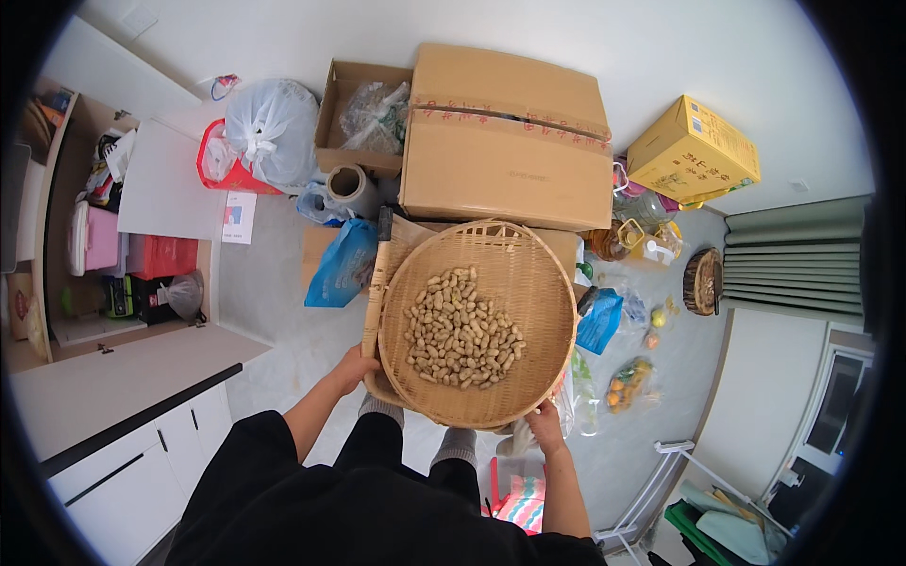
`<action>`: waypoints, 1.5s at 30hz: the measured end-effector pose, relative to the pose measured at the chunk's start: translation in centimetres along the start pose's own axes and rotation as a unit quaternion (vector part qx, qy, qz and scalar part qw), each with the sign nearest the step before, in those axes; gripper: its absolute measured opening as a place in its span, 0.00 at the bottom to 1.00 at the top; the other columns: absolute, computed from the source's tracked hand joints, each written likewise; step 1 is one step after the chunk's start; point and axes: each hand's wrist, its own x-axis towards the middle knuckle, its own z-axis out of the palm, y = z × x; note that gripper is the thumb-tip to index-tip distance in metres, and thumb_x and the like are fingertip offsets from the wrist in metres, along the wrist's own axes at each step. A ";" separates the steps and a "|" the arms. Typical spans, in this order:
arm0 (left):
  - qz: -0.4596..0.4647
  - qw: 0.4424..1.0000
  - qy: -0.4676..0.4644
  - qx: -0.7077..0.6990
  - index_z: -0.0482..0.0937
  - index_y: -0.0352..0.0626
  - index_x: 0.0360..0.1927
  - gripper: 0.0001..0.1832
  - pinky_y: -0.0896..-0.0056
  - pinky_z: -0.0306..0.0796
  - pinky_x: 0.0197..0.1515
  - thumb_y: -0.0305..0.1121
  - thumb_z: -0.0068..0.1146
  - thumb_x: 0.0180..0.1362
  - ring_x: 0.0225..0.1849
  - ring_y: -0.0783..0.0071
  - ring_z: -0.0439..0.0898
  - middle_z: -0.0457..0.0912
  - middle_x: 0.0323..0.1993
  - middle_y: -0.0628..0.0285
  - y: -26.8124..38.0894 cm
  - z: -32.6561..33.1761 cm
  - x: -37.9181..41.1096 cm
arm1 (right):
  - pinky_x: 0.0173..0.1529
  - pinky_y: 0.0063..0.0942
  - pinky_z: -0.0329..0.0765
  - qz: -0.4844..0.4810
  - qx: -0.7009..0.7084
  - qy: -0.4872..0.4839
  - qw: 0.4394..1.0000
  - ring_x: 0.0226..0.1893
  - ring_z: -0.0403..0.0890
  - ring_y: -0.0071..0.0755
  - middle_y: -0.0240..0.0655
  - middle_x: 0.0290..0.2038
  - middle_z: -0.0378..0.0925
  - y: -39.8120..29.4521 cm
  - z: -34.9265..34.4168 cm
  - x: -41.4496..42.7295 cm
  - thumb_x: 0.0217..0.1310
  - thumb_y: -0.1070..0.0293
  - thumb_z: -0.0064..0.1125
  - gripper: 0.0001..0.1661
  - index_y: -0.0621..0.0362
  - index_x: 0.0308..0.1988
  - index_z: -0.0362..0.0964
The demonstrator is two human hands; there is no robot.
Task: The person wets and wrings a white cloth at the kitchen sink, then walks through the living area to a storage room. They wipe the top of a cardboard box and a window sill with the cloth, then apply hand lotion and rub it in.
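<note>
A round woven bamboo tray [541, 318] is before me, with a heap of unshelled peanuts [460, 332] on its left and middle part. Beneath its left side shows a second woven basket [375, 304] with a thick, pale rim and black wrapping near the top. My left hand [356, 369] grips the lower left of that rim. At the round tray's lower right edge, my right hand [545, 423] is closed on the rim, beside a piece of greyish cloth [520, 437]. The fingers of both hands are partly hidden under the rims.
Beyond the tray stands a large cardboard box [506, 170], with an open carton [329, 141] to its left. Blue plastic bags [343, 265] lie on both sides. Oil bottles [630, 240], bagged oranges [626, 389] and a wood stump [702, 281] are at the right. A red stool [497, 495] stands behind.
</note>
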 end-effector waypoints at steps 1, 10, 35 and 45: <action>0.008 1.000 -0.005 0.008 0.68 0.36 0.60 0.34 0.66 0.67 0.59 0.19 0.53 0.43 0.54 0.63 0.75 0.76 0.54 0.57 0.3 0.3 -0.3 | 0.38 0.23 0.74 -0.009 -0.004 0.008 1.000 0.33 0.76 0.20 0.31 0.38 0.80 0.3 0.1 0.2 0.57 0.66 0.64 0.19 0.62 0.48 0.75; 0.029 0.999 -0.028 0.015 0.68 0.36 0.59 0.34 0.66 0.66 0.61 0.20 0.54 0.42 0.55 0.65 0.74 0.76 0.53 0.59 -0.7 0.8 -7.2 | 0.47 0.26 0.76 -0.018 -0.003 0.018 1.000 0.40 0.80 0.28 0.36 0.41 0.81 0.6 -1.4 -3.5 0.57 0.77 0.57 0.15 0.66 0.46 0.73; 0.176 0.981 -0.009 -0.077 0.67 0.45 0.60 0.32 0.61 0.77 0.41 0.24 0.52 0.47 0.48 0.65 0.78 0.76 0.47 0.59 29.0 10.2 3.4 | 0.52 0.27 0.74 -0.169 0.179 0.206 0.947 0.44 0.76 0.26 0.36 0.46 0.78 -12.7 -4.4 -6.7 0.67 0.67 0.55 0.18 0.66 0.52 0.72; 0.133 0.990 0.003 -0.044 0.68 0.44 0.58 0.27 0.54 0.79 0.32 0.27 0.53 0.50 0.41 0.59 0.80 0.77 0.45 0.53 32.4 9.1 7.3 | 0.52 0.32 0.77 -0.071 0.217 0.103 0.968 0.46 0.79 0.33 0.40 0.48 0.77 -13.6 -1.8 -5.7 0.69 0.62 0.51 0.21 0.66 0.54 0.70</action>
